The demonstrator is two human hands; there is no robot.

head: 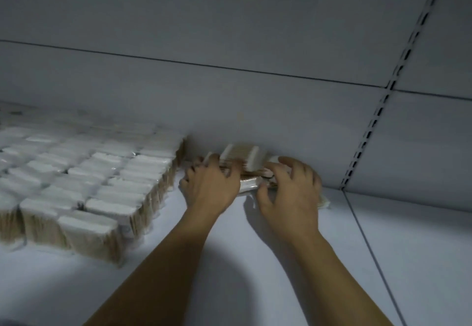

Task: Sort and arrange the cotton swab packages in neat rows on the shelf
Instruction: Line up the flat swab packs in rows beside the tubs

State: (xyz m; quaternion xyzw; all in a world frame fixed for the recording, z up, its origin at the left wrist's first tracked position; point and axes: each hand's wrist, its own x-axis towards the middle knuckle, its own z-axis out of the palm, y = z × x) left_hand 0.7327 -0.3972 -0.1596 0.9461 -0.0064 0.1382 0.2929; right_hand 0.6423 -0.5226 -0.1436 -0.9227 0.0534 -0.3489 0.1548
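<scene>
L hand (212,185), R hand (288,190) grip loose swab pkgs (240,155), right of rows (89,172).

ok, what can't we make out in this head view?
Head view:
- Loose clear-wrapped wooden-stick cotton swab packages: count hidden under left hand and right hand.
- Grip or press: unclear, hands cover contact.
- Neat white-topped package block: cut by left edge, far rows blurred.

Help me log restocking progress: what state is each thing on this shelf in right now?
arranged packages, standing upright in tight rows on the left.
loose packages, piled unevenly against the back panel, not yet in rows.
left hand, gripping the loose packages.
right hand, gripping the loose packages.
shelf, partly filled.
</scene>
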